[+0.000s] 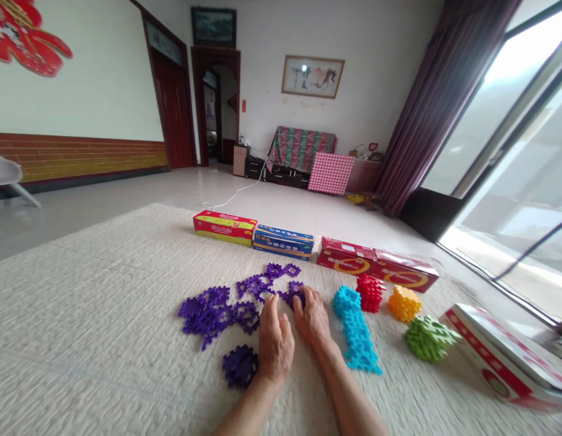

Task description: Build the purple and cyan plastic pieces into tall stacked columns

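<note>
Both hands rested palm-down among the loose purple interlocking pieces (pixel 226 306) near the mat's (pixel 103 339) middle, the left hand (pixel 275 340) flat and empty, the right hand's (pixel 312 318) fingertips pressing one piece (pixel 294 293), presumably steadying it, while finished colour blocks (pixel 357 330) stood rightward.

Both hands, left (pixel 274 339) and right (pixel 312 317), are bare, forearms uncovered, no sleeves, rings or watch.

Cream quilted mat (pixel 103 339): purple tiles (pixel 212 312), colored cubes (pixel 404 303), boxes (pixel 283 241).
</note>
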The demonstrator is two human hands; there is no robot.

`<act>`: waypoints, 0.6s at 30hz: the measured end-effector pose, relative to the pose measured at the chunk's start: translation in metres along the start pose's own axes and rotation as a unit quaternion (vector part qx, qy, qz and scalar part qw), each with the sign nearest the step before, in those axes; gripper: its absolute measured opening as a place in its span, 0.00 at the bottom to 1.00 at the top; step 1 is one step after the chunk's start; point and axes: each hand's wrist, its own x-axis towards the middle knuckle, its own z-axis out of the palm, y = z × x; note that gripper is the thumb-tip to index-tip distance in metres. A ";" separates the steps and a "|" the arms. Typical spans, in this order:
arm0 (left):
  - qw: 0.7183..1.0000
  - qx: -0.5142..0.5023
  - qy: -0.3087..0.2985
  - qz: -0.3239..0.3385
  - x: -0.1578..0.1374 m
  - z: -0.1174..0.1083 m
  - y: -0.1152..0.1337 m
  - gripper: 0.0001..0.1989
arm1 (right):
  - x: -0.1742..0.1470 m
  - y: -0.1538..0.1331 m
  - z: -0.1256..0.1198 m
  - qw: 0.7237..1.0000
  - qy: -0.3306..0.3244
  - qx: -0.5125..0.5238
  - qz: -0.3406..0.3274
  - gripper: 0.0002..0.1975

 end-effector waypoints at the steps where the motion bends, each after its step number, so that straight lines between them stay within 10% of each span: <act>1: 1.000 -0.002 0.004 -0.009 0.001 0.000 0.001 0.21 | -0.001 -0.002 0.001 0.999 0.002 0.033 -0.008 0.19; 8: 0.998 -0.023 0.035 -0.046 0.005 -0.002 0.003 0.20 | 0.004 -0.011 0.008 0.969 0.002 0.248 -0.005 0.19; 18: 0.988 -0.071 0.054 -0.123 0.007 -0.005 0.004 0.22 | 0.091 -0.007 0.040 0.998 -0.040 0.043 0.000 0.21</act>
